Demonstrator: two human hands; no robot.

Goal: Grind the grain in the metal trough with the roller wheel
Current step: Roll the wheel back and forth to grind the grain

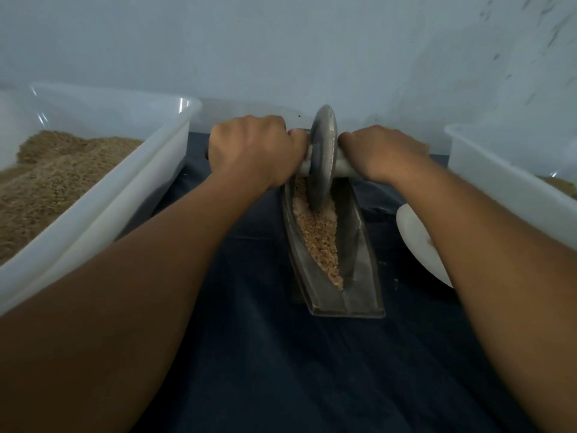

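Steadily, I had my left hand (254, 151) and right hand (382, 153) clenched round the grey axle handle (343, 166) of the upright grey metal roller wheel (321, 157), at the far end of the boat-shaped metal trough (359, 245). Even downward pressure on both sides seemed best, rolling nearward through the tan crushed grain (317, 235).

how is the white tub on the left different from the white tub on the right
The left tub shows a broad heap of brown grain; the right tub shows only a small patch of it at the frame edge. The left tub sits nearer the metal trough and shows most of its inside; the right tub is largely cut off. Both are white plastic on the dark cloth.
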